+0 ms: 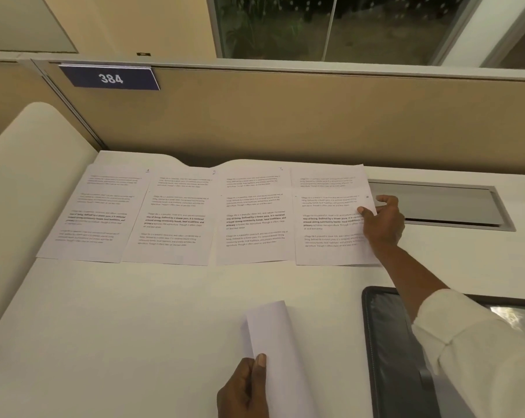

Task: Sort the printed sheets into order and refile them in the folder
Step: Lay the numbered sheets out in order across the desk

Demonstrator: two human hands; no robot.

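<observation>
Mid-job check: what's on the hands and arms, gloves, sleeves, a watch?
No gloves, rings or watch show on the left hand or right hand. The right arm wears a cream long sleeve, its cuff partway up the forearm. The left arm is out of frame.

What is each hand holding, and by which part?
The right hand pinches the rightmost sheet of the row at its right edge. The left hand grips the curled paper by its near end.

Dim, warm, even indoor light — faint shadows on the desk (134, 327). Edges bow with wide-angle distortion; print on the sheets (170, 218) is soft, glare patches on the folder (391, 357).
</observation>
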